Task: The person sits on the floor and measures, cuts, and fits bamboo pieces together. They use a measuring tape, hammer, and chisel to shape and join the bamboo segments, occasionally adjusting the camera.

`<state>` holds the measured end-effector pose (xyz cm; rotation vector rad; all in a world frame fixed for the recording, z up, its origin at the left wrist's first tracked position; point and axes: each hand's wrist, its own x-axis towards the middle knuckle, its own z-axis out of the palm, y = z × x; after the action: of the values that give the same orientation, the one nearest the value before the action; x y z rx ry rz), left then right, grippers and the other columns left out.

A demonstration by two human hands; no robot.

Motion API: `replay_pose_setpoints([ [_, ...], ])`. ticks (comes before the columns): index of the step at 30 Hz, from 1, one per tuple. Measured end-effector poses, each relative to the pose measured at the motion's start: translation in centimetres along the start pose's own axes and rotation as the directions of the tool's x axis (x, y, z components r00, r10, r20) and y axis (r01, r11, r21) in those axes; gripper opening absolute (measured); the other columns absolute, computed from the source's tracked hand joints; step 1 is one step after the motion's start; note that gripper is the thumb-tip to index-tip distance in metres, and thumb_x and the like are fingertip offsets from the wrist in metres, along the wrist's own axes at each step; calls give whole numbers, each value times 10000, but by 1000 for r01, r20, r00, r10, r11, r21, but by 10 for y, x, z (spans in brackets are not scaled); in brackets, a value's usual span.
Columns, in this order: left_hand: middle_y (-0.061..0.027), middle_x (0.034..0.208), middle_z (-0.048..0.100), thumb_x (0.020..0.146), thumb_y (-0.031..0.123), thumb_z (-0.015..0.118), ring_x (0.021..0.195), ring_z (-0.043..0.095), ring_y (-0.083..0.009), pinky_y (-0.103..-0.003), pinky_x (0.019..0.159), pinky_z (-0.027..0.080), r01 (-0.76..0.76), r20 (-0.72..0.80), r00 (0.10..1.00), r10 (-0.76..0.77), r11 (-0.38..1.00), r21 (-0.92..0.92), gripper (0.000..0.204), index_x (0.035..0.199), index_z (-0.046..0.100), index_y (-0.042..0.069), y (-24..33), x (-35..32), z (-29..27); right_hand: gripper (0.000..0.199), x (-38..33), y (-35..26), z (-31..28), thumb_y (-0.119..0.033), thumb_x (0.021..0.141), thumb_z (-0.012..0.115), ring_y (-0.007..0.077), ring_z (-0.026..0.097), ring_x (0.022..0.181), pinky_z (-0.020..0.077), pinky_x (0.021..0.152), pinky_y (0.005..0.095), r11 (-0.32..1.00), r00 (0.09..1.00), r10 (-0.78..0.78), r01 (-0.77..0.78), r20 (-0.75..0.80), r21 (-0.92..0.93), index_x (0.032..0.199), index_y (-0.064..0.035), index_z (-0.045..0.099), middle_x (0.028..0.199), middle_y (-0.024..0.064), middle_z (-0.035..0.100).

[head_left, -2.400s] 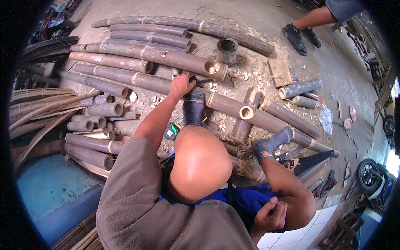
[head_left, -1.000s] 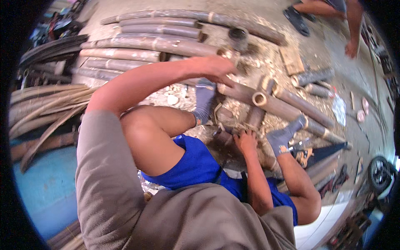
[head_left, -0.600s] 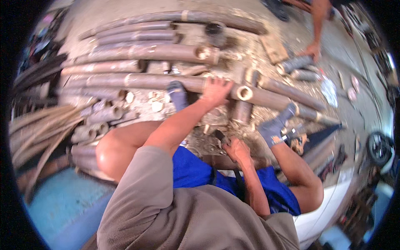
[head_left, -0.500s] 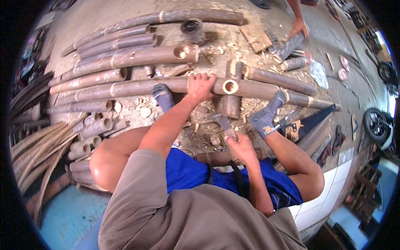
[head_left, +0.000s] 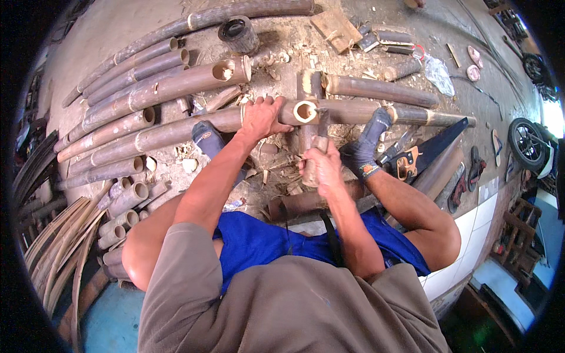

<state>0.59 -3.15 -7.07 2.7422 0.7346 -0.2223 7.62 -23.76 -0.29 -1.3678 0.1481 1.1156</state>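
A long brown bamboo pole (head_left: 347,112) lies across the work area with a pale round hole cut in it. My left hand (head_left: 262,119) grips the pole just left of the hole, fingers over the far side. My right hand (head_left: 322,165) is closed around the wooden handle of a short flat-bladed tool (head_left: 323,122). Its metal blade stands against the pole, right beside the hole; its exact kind is unclear. Under the pole, crosswise, runs a shorter bamboo piece (head_left: 309,88). My socked feet (head_left: 368,144) press near the pole on both sides of my hands.
Several bamboo lengths (head_left: 159,88) lie at the left, above split strips (head_left: 67,235). A dark round container (head_left: 238,35) and a wooden block (head_left: 335,30) stand farther off. By my right foot is a handsaw (head_left: 432,154). Shavings cover the floor. A motorcycle wheel (head_left: 525,141) is at far right.
My right hand has brought the tool up to the pole beside the hole. The view has shifted somewhat. Another person's hand has let go of a dark cylinder and drawn back toward the top edge.
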Motion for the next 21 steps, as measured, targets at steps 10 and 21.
replay_pose_setpoints([
  [10, -251, 954, 720, 617, 733, 800, 932, 711, -430, -506, 837, 557, -19, 112, 993, 48, 969, -246, 937, 1176, 574, 16, 17, 30, -14, 315, 21, 31, 59, -81, 899, 641, 168, 546, 528, 483, 433, 333, 963, 974, 74, -14, -214, 270, 1179, -135, 507, 750, 36, 537],
  [21, -214, 893, 737, 572, 737, 811, 880, 724, -345, -451, 927, 509, 188, -139, 964, -227, 951, -244, 838, 1016, 704, 35, 47, 28, 7, 233, 52, -27, -27, -83, 883, 620, 134, 531, 480, 452, 424, 326, 811, 987, 152, -94, 53, -577, 1098, -85, 530, 696, 11, 553],
])
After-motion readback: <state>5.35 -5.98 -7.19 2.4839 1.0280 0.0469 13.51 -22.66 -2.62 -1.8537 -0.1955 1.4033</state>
